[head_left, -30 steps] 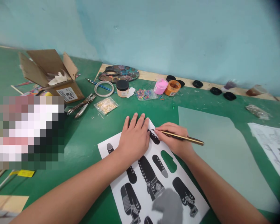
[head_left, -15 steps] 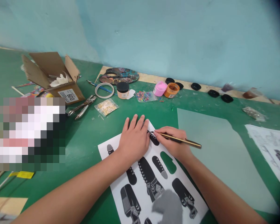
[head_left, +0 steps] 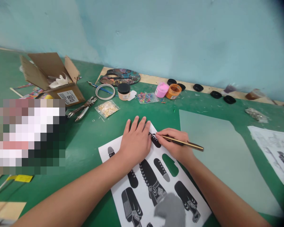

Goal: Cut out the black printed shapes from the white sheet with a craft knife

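A white sheet of paper (head_left: 118,195) printed with black and grey shapes lies at a slant on the table before me. My left hand (head_left: 136,138) rests flat on its upper part, fingers spread and pointing away. Beside it, my right hand (head_left: 176,142) grips a slim gold-and-black, pen-shaped craft knife (head_left: 186,144) between thumb and fingers. Its tip meets a small black printed shape (head_left: 155,141) near the sheet's top corner; the point itself is too small to make out. A cut-out hole (head_left: 170,165) in the paper lets the green tabletop show through.
A pale translucent sheet (head_left: 217,151) lies to the right, with another printed paper (head_left: 272,151) past it. Behind are an open cardboard box (head_left: 71,96), a hole punch (head_left: 82,108), a tape roll (head_left: 105,91), a paint palette (head_left: 120,76), a pink jar (head_left: 162,90) and an orange jar (head_left: 173,91).
The whole view has shifted very slightly. Both hands, the craft knife and the paper keep nearly the same places.
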A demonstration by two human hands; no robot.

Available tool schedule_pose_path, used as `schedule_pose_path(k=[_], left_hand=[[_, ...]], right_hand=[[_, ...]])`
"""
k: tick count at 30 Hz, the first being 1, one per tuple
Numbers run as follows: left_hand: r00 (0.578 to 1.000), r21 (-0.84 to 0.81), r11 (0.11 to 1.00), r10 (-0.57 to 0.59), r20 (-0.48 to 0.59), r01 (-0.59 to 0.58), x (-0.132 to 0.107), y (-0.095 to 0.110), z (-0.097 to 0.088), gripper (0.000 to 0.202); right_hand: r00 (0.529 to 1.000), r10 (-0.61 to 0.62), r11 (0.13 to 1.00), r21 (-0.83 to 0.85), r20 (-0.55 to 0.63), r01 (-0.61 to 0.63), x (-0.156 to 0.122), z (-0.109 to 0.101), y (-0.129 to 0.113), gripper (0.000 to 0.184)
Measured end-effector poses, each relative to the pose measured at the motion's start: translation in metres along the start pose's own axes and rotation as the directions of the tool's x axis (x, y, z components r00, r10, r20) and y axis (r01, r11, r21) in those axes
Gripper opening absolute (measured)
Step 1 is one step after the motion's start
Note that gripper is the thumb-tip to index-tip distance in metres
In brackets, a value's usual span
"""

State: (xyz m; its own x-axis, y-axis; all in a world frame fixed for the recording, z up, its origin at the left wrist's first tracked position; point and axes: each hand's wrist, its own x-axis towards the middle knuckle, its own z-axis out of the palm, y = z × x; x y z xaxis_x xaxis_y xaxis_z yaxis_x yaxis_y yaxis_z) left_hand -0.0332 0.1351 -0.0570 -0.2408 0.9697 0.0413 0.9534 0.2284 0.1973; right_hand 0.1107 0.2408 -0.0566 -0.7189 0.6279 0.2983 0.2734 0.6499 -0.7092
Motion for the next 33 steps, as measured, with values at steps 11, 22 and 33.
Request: schedule_pose_path(k=[11,22,33], left_hand=[[1.000,-0.003,1.000,-0.004,0.010,0.004,0.0011,0.0011,0.0002,0.053],[1.000,0.024,1.000,0.000,0.031,-0.001,-0.0010,0.0019,0.0009,0.055],[0.998,0.024,1.000,-0.006,0.058,0.005,-0.0010,0.0029,-0.0004,0.056]], right_hand=[[0.999,-0.050,0.999,0.005,0.004,0.050,-0.0013,-0.0003,0.0004,0.007],[0.996,-0.085,0.995,-0.041,0.025,0.086,-0.0007,-0.0016,-0.0013,0.010],[0.994,-0.102,0.994,-0.033,0.049,0.103,-0.0010,-0.0033,-0.0009,0.011]])
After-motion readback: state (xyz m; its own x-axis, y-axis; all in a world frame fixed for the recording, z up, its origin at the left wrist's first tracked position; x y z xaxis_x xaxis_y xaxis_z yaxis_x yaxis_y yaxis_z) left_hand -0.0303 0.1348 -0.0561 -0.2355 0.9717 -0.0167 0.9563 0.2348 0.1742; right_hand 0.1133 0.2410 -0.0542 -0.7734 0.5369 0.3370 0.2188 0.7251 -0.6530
